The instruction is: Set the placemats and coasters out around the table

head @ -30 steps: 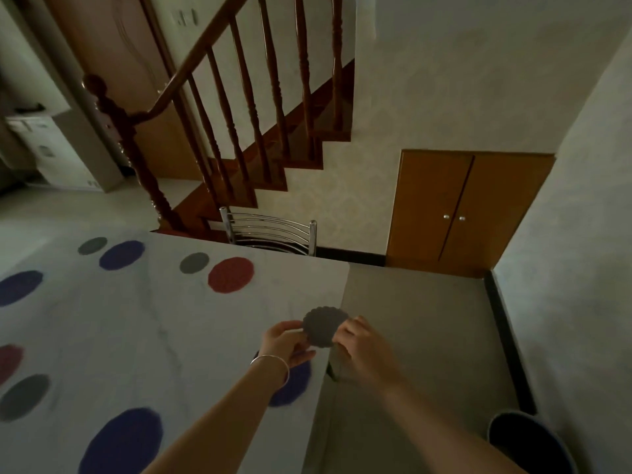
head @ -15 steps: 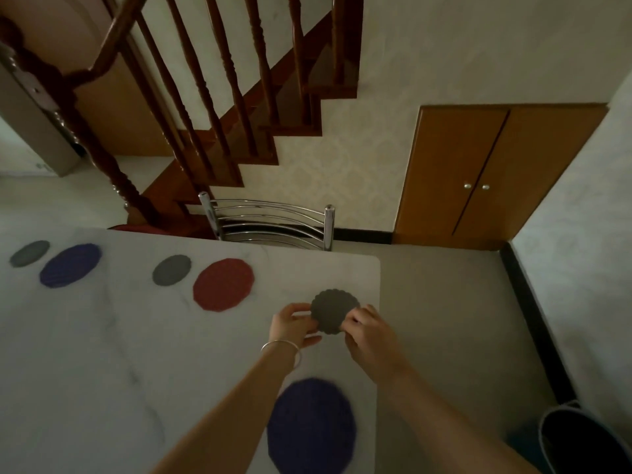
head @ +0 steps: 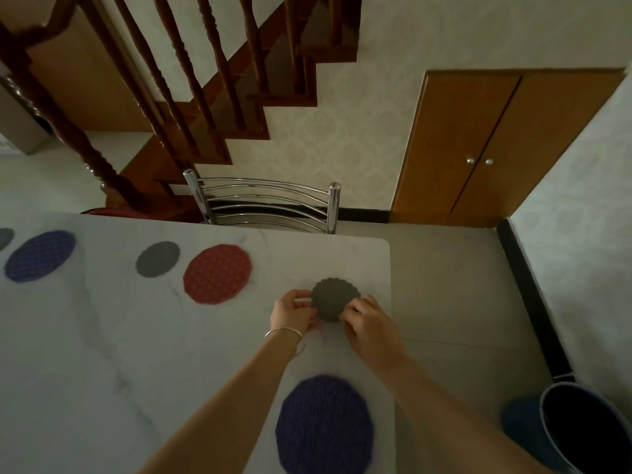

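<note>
A small grey scalloped coaster [head: 333, 297] is low over the white marble table [head: 102, 354] near its far right corner. My left hand [head: 292, 311] pinches its left edge and my right hand [head: 367, 319] pinches its right edge. A round blue placemat [head: 325, 425] lies just below my hands at the table's right edge. Further left along the far edge lie a red placemat [head: 217, 273] with a grey coaster [head: 158, 258] beside it, then another blue placemat [head: 40, 254] and a grey coaster [head: 5, 237] cut off by the frame.
A metal chair back [head: 263, 205] stands at the table's far edge, with a wooden staircase [head: 191, 107] behind it. A wooden cabinet [head: 478, 148] is against the wall at right. A dark bucket [head: 588, 432] sits on the floor at the lower right.
Both hands carried the grey coaster from beyond the table's right edge to over its far right corner. The view tilted down and shifted, bringing the near blue placemat into fuller view.
</note>
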Tool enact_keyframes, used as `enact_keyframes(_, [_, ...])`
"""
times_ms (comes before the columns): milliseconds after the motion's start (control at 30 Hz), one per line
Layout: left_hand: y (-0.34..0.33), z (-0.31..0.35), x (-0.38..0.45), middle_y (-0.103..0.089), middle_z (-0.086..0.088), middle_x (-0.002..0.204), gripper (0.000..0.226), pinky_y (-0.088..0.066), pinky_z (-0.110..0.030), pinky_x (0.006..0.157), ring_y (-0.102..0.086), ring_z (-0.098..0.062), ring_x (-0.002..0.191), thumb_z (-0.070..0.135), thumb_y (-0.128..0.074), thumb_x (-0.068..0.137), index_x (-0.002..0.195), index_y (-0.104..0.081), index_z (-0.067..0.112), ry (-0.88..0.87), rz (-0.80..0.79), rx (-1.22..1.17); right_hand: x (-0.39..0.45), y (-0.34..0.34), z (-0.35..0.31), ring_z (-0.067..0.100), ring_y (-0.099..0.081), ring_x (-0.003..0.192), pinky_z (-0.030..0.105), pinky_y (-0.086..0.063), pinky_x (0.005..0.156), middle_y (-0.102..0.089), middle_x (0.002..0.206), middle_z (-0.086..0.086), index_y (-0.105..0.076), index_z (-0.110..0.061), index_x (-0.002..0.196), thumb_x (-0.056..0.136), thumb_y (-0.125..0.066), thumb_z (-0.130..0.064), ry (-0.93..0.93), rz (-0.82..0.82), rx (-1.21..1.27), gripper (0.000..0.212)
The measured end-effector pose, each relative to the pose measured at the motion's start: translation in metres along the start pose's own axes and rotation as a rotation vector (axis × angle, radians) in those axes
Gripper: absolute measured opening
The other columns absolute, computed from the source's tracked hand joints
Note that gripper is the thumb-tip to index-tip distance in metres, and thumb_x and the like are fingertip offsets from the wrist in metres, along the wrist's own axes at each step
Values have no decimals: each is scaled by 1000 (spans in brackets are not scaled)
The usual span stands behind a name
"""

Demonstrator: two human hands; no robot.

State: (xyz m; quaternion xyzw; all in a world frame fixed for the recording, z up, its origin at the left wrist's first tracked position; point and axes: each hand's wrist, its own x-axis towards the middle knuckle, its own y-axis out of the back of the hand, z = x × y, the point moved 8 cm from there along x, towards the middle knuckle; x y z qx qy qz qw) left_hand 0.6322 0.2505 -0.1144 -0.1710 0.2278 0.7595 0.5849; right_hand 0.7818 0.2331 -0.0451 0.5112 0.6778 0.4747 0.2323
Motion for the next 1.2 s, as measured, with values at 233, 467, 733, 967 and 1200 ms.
enact_keyframes(233, [4, -4, 1, -66, -15, 87, 30, -56, -42, 71, -62, -28, 73, -12, -60, 77, 102, -65, 3, -46, 51, 122, -3, -13, 4, 31, -58, 96, 42, -55, 64, -65, 89, 14, -69, 1, 84, 81, -57, 0, -16, -30, 14, 12])
enact_keyframes(467, [6, 2, -6, -68, -3, 81, 30, -57, -25, 62, -64, -18, 61, 1, -64, 75, 103, -68, 12, -131, 122, 385, -10, -28, 12, 28, -53, 107, 42, -53, 76, -63, 107, 14, -68, -3, 100, 89, -49, -7, -55, -134, -35, 23])
enact_keyframes(733, [-18, 21, -38, -50, -4, 121, 43, -52, -33, 81, -49, -22, 109, 13, -57, 83, 126, -54, 20, -584, 116, 987, -15, -37, 12, 21, -43, 118, 35, -50, 86, -52, 125, 7, -58, -7, 121, 93, -40, -12, -50, -238, -131, 33])
enact_keyframes(967, [-38, 4, -91, -69, -4, 116, 47, -54, -44, 90, -66, -24, 107, 21, -80, 68, 113, -71, 10, -1081, -13, 1265, -37, -39, 2, 35, -52, 122, 42, -46, 99, -53, 134, 19, -50, 0, 130, 80, -58, 5, -38, -139, -111, 50])
enact_keyframes(1200, [-36, -13, -74, -24, -2, 157, 57, -12, -42, 119, -22, -19, 144, 40, -31, 98, 149, -27, 15, -815, -186, 1431, -47, -55, 9, 23, -7, 145, 36, -15, 118, 0, 158, 8, -10, -14, 148, 90, -51, -10, -118, -352, -167, 72])
